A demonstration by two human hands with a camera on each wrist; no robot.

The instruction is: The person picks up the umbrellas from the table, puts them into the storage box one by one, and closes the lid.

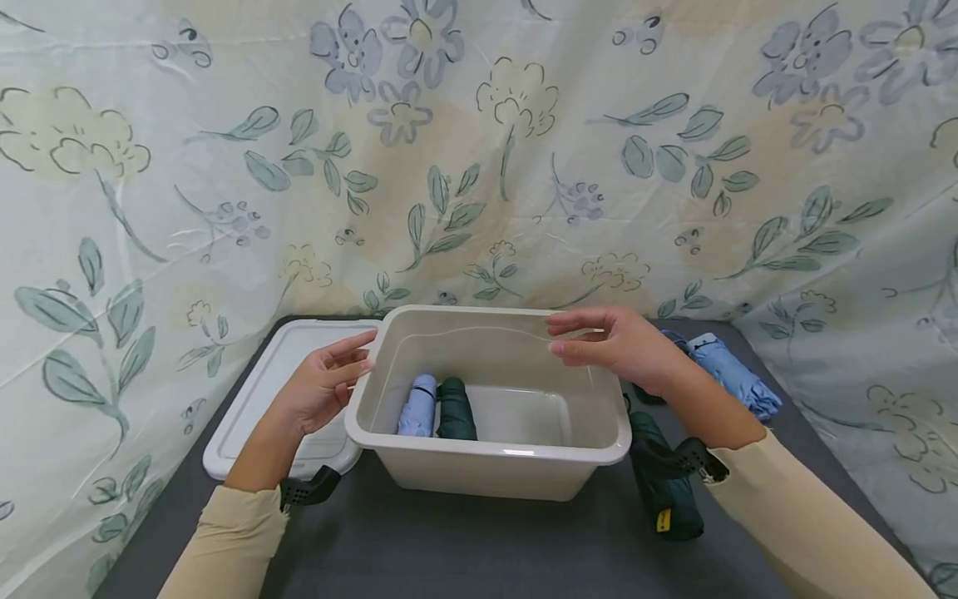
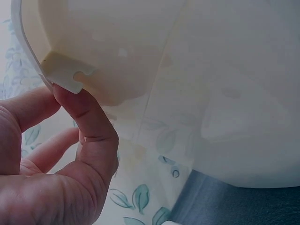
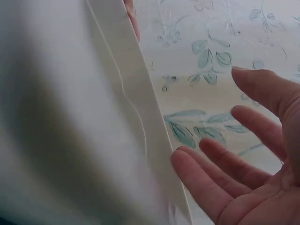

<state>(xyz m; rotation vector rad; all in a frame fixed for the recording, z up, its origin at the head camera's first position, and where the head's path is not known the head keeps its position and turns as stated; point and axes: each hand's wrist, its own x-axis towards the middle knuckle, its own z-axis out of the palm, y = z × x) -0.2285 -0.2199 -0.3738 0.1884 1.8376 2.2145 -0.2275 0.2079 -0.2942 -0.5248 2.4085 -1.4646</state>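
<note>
A cream plastic bin [image 1: 494,470] stands on the dark table. Inside, toward its left, a light blue folded umbrella [image 1: 417,406] lies beside a dark green one [image 1: 456,409]. My left hand [image 1: 318,387] is at the bin's left rim, fingers loosely bent. In the left wrist view, fingertips touch the rim [image 2: 33,58] near a small notched tab [image 2: 65,72]. Over the bin's right side is my right hand [image 1: 609,341], holding nothing. The right wrist view shows its fingers [image 3: 201,187] spread apart close to the bin's edge [image 3: 157,117].
A white lid [image 1: 262,408] lies flat left of the bin. To the right, a dark green folded umbrella [image 1: 669,499] with a yellow label lies partly under my right wrist. Farther back is another light blue umbrella [image 1: 733,374]. A flower-printed curtain [image 1: 479,166] hangs behind the table.
</note>
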